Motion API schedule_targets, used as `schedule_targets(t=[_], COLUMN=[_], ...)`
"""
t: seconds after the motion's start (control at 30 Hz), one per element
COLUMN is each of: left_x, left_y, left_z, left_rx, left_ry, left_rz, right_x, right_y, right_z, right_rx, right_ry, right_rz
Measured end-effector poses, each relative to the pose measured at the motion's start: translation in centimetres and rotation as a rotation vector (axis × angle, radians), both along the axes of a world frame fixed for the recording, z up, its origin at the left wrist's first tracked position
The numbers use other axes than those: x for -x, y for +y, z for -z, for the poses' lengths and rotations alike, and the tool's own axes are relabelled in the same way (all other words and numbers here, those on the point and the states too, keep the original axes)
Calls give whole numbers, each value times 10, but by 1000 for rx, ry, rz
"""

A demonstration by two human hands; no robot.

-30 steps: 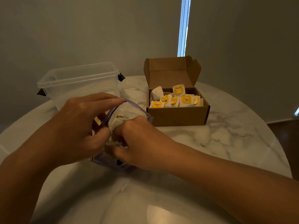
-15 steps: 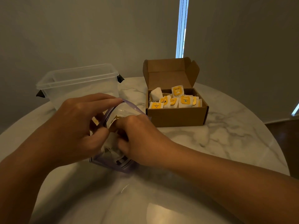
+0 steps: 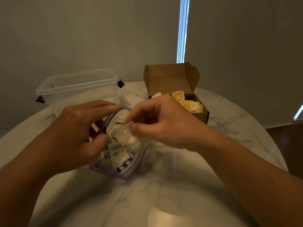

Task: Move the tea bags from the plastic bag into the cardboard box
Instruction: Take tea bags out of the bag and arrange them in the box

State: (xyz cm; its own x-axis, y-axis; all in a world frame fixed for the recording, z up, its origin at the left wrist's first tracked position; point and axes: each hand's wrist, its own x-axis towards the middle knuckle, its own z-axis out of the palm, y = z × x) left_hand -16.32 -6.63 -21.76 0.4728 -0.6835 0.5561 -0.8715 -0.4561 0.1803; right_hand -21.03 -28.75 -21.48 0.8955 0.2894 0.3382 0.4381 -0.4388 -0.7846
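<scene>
Left of the bag and behind it stands a clear tub, apart from the bag; I judge it plays no part here. My left hand sits on the bag's left rim, fingers laid along the far edge and thumb pressed to the near one. It pinches the rim so that the mouth gapes wide and the bag stays put on the table. Inside the bag lies a loose heap of tea bags, so I take few at a time. Just above the bag's mouth my right hand pinches a tea bag between thumb and fingertips; blur hides whether it is one or more. I hold it by its top so it hangs free of the heap. Right of the bag and behind it, the box stands with its lid up and tagged tea bags inside, near enough for a short carry. I judge that much is left in the bag.
</scene>
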Motion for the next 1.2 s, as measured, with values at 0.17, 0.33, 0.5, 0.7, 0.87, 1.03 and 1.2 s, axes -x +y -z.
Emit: schedule_targets(t=[0.17, 0.33, 0.5, 0.7, 0.87, 1.03, 1.2], left_x=[-2, -6, -9, -10, -13, -8, -4], left_y=[0, 3, 4, 2, 4, 4, 1], left_z=[2, 6, 7, 9, 11, 8, 5], left_rx=[4, 25, 34, 39, 55, 49, 25], left_ry=[25, 75, 112, 127, 126, 124, 111], left_rz=[0, -4, 22, 42, 42, 47, 25], right_x=[-17, -45, -76, -106, -111, -86, -41], right_y=[-39, -73, -105, -104, -100, -104, -82], right_z=[-6, 0, 5, 5, 4, -13, 0], right_rx=[-190, -228, -146, 5, 322, 317, 35], right_ry=[-31, -105, -179, -194, -82, -96, -81], right_rz=[222, 490, 766, 729, 508, 519, 427])
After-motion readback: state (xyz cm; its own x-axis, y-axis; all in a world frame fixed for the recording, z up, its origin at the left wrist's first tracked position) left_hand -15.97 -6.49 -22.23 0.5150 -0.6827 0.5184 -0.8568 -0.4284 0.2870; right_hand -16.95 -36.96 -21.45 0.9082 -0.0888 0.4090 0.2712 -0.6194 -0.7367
